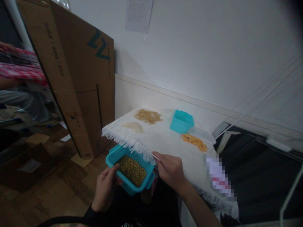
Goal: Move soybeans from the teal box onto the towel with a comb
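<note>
My left hand (106, 186) grips the near left rim of a teal plastic container (130, 190), which is below the table's front edge. Small round yellowish-green beans (132, 170) cover its bottom. My right hand (170, 168) is closed around a thin white stick (144, 147), which slants up and left over the fringed edge of the white cloth (161, 138). On the cloth lie a loose pile of tan beans (148, 116) and, nearer me, a low mound of fine pale grain (133, 127).
A second teal container (180, 126) stands at the table's back, beside a clear plastic lid (203, 135) and a folded orange cloth (194, 142). A pixelated item (219, 176) lies at the right. A tall cardboard box (87, 78) stands left; beyond it a person's arm (9, 83) shows.
</note>
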`<control>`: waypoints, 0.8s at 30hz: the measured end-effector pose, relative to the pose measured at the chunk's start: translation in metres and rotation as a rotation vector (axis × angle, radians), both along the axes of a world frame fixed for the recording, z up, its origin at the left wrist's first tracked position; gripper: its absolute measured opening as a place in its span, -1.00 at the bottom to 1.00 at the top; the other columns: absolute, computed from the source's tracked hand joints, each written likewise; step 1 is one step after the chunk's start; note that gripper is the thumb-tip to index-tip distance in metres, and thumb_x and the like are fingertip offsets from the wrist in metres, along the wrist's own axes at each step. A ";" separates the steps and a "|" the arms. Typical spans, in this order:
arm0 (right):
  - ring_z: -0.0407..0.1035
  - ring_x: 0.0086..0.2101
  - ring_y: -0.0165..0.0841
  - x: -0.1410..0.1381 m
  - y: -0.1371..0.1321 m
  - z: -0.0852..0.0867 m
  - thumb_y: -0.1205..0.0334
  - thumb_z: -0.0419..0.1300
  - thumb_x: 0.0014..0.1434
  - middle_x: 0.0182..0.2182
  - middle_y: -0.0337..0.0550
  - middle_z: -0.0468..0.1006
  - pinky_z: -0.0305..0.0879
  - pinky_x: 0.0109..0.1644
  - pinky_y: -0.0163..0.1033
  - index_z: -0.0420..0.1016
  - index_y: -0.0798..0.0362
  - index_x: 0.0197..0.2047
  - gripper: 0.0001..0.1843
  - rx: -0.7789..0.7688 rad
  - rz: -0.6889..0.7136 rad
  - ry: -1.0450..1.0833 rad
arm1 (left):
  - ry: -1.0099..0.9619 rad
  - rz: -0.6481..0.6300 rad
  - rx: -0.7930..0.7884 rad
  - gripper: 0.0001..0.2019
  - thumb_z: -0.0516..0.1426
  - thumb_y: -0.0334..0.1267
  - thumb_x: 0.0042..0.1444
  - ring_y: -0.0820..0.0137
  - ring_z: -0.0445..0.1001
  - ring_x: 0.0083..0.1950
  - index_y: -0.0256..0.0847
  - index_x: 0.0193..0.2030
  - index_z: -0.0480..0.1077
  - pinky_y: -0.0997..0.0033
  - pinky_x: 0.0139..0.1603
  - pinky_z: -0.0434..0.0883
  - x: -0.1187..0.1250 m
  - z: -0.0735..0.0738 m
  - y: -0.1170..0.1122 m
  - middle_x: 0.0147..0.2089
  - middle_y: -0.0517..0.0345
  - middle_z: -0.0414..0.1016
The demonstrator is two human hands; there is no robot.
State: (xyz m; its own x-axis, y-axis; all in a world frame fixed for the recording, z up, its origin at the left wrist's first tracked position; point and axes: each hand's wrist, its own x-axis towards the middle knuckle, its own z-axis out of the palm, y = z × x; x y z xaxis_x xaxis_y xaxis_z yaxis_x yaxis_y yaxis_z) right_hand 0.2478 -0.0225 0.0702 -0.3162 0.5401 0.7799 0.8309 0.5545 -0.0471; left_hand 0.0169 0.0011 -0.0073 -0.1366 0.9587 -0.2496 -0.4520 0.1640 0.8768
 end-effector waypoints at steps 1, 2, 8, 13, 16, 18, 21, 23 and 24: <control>0.58 -0.38 -0.38 -0.001 -0.002 0.001 0.45 0.11 0.25 -0.27 -0.11 0.69 0.47 -0.24 -0.32 0.55 0.12 -0.04 -0.72 -0.002 0.015 0.007 | -0.010 -0.004 0.000 -0.67 0.37 -0.06 -0.15 0.52 0.27 -0.69 -0.21 -0.59 0.37 0.52 -0.66 0.25 0.000 0.000 0.000 -0.72 0.37 0.30; 0.58 -0.37 -0.38 -0.002 -0.004 0.001 0.46 0.11 0.25 -0.26 -0.12 0.69 0.48 -0.23 -0.32 0.55 0.12 -0.03 -0.72 -0.005 0.028 0.011 | -0.018 -0.007 -0.001 -0.67 0.37 -0.06 -0.15 0.51 0.28 -0.69 -0.21 -0.59 0.37 0.52 -0.66 0.26 0.001 0.000 0.000 -0.72 0.37 0.31; 0.59 -0.34 -0.39 -0.004 -0.014 0.006 0.44 0.15 0.26 -0.25 -0.15 0.69 0.49 -0.22 -0.34 0.55 0.07 -0.02 -0.73 -0.056 0.091 0.083 | -0.031 -0.027 0.019 -0.68 0.35 -0.07 -0.08 0.51 0.28 -0.68 -0.21 -0.58 0.37 0.53 -0.66 0.26 -0.001 -0.006 0.000 -0.71 0.35 0.33; 0.59 -0.38 -0.41 -0.002 -0.020 0.008 0.36 0.19 0.26 -0.29 -0.18 0.70 0.46 -0.26 -0.39 0.58 0.04 -0.09 -0.81 -0.124 0.080 0.148 | -0.024 -0.026 0.028 -0.69 0.34 -0.07 -0.07 0.52 0.26 -0.67 -0.21 -0.57 0.39 0.53 -0.64 0.28 -0.002 -0.007 -0.001 -0.71 0.36 0.30; 0.58 -0.41 -0.39 0.006 -0.016 0.009 0.25 0.22 0.24 -0.34 -0.21 0.69 0.46 -0.29 -0.38 0.62 0.02 -0.16 -0.85 -0.158 -0.034 0.262 | -0.021 -0.008 0.026 -0.67 0.34 -0.07 -0.09 0.53 0.23 -0.68 -0.20 -0.60 0.37 0.52 -0.64 0.26 0.000 -0.004 -0.002 -0.72 0.37 0.27; 0.54 -0.47 -0.38 0.016 -0.007 0.012 0.13 0.25 0.20 -0.42 -0.21 0.68 0.44 -0.35 -0.36 0.63 0.03 -0.22 -0.81 -0.182 -0.174 0.421 | -0.012 0.007 0.007 -0.66 0.35 -0.05 -0.12 0.51 0.24 -0.67 -0.20 -0.62 0.35 0.52 -0.65 0.24 0.000 -0.001 -0.003 -0.72 0.35 0.28; 0.52 -0.48 -0.34 0.038 0.024 0.017 -0.04 0.29 0.12 -0.42 -0.16 0.66 0.45 -0.39 -0.31 0.62 0.10 -0.17 -0.62 -0.221 -0.273 0.771 | 0.022 0.022 -0.027 -0.65 0.35 0.00 -0.16 0.49 0.24 -0.68 -0.19 -0.62 0.36 0.50 -0.65 0.23 -0.003 0.000 -0.005 -0.73 0.34 0.28; 0.53 -0.44 -0.29 0.053 0.053 0.018 -0.10 0.30 0.05 -0.37 -0.13 0.67 0.48 -0.39 -0.25 0.58 0.14 -0.07 -0.48 -0.234 -0.215 0.964 | 0.062 0.026 -0.018 -0.63 0.34 0.04 -0.18 0.47 0.28 -0.67 -0.20 -0.63 0.37 0.48 -0.63 0.26 -0.006 -0.003 -0.006 -0.72 0.30 0.31; 0.52 -0.45 -0.28 0.059 0.069 0.017 -0.13 0.29 0.03 -0.39 -0.14 0.66 0.47 -0.42 -0.23 0.57 0.14 -0.05 -0.43 -0.237 -0.221 1.018 | 0.102 0.037 -0.011 -0.61 0.33 0.06 -0.18 0.45 0.29 -0.66 -0.20 -0.64 0.37 0.46 -0.63 0.27 -0.008 -0.004 -0.006 -0.72 0.28 0.32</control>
